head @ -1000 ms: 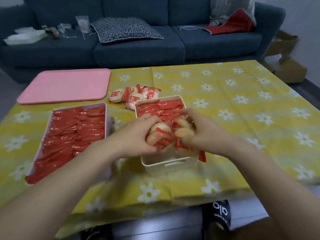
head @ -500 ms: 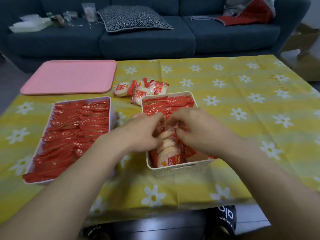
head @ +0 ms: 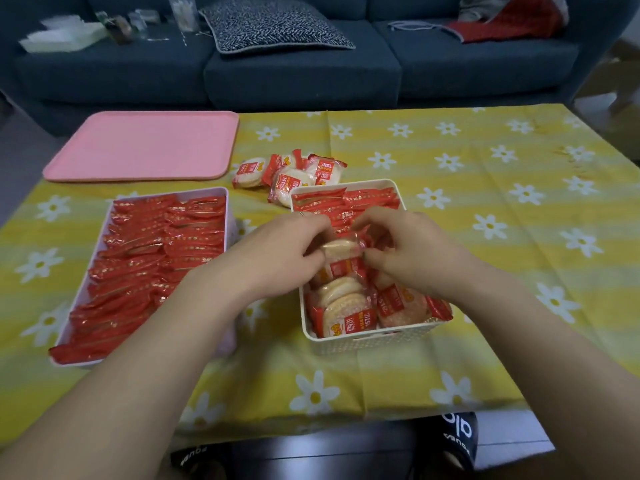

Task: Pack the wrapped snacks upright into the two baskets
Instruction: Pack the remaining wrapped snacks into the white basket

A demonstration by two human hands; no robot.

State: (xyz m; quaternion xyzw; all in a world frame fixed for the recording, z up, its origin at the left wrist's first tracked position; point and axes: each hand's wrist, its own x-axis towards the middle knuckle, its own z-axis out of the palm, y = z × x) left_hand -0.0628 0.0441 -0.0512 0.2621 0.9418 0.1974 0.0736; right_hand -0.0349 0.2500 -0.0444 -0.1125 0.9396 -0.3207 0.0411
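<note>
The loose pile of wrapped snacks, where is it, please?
The loose snacks lie on the tablecloth just behind the white basket, right of the pink tray.

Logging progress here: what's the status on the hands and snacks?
Left hand and right hand both pinching one wrapped snack over white basket. Pink basket packed full. Loose snacks behind. Nothing blocking.

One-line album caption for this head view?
Both hands tuck a wrapped snack into the white basket.
</note>
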